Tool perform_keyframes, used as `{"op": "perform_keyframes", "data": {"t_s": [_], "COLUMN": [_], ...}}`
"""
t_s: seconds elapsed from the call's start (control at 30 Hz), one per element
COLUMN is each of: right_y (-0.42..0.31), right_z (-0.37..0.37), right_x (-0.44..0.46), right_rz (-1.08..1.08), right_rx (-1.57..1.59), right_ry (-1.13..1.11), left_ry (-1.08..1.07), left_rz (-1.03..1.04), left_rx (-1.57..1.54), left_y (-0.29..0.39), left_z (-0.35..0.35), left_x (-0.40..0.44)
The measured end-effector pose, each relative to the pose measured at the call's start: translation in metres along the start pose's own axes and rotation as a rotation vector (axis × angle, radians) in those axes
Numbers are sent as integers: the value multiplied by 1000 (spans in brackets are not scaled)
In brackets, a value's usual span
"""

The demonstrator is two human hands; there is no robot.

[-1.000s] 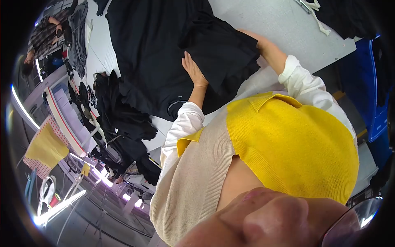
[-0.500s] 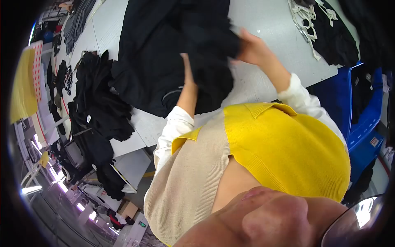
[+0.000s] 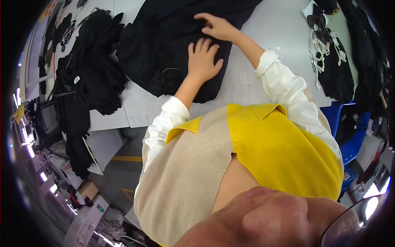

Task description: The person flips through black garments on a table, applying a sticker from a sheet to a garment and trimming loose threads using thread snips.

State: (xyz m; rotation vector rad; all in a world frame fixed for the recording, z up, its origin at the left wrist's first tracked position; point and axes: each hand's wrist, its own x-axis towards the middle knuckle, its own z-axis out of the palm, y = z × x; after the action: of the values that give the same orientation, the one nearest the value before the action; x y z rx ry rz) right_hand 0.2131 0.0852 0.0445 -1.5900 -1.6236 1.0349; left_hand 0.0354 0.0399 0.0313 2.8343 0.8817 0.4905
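A black garment [image 3: 164, 53] lies spread over the white table [image 3: 242, 82] in front of me. Near its lower edge a short, pale curved line shows on the dark cloth. My left hand [image 3: 202, 61] rests palm down on the garment with its fingers spread. Farther up and to the right, my right hand [image 3: 218, 28] is over the same cloth, its fingers stretched to the left and the thumb apart. Neither hand grips anything. The garment's far end runs out of view at the top.
To the left, a heap of black garments [image 3: 90, 70] hangs over the table edge. On the right lie more dark cloth [image 3: 335, 80] and white cords [image 3: 319, 47]. A blue plastic bin [image 3: 354, 144] stands below the table's right end.
Both hands have let the cloth settle; the lifted, blurred part of the garment now lies flat. My right hand has moved left onto it, and my left hand has turned palm down.
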Motion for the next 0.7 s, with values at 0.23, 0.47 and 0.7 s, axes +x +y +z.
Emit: {"op": "perform_keyframes", "data": {"t_s": [0.23,0.47,0.7], "right_y": [17,55,64], "right_z": [-20,15,-46], "right_x": [4,50,23], "right_rz": [-413,-56,-151], "right_rx": [-575,-841,393], "right_ry": [854,482,810], "left_ry": [-35,-47,-65], "left_rz": [-242,-264,-235], "left_rx": [-129,-115,-109], "left_y": [-11,-12,-15], "left_z": [17,33,33], "left_x": [-9,-10,-4]}}
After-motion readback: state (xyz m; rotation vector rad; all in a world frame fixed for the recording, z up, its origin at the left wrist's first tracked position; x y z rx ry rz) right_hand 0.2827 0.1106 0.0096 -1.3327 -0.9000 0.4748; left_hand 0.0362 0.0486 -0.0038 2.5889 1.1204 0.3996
